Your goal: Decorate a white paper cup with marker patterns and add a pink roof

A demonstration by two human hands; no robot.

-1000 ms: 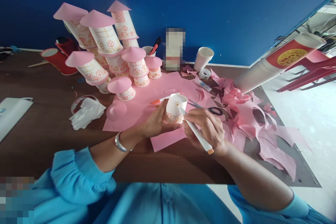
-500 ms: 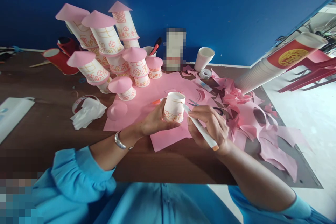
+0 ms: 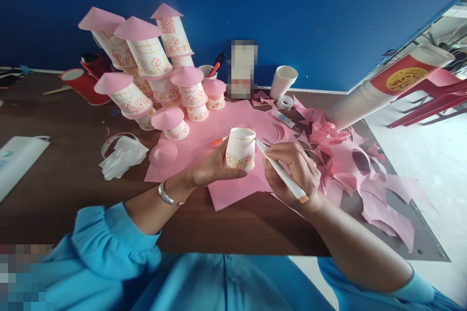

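My left hand [image 3: 211, 167] grips a white paper cup [image 3: 241, 148], its thumb along the underside. Orange and red flowers run round the cup's lower part, and a thin line is drawn just below the upper edge. In my right hand [image 3: 294, 172] is a white marker [image 3: 282, 172] with an orange end, its tip at the cup's upper right side. Beneath both hands lies a pink paper sheet [image 3: 233, 197]. An orange marker cap or pen [image 3: 217, 142] shows behind my left hand. Scissors [image 3: 268, 143] are partly hidden behind my right hand.
Decorated cup towers [image 3: 149, 56] with pink cone roofs stand at the back left. Pink paper scraps [image 3: 350, 170] cover the right side, beside a tall leaning stack of cups [image 3: 357, 99]. A tape roll [image 3: 285, 102], glue tube [image 3: 282, 118] and crumpled tissue [image 3: 123, 158] lie around.
The cup has turned slightly and shifted a little left in my left hand. My right hand and the marker have moved slightly right, and the drawn line reaches the cup's right side.
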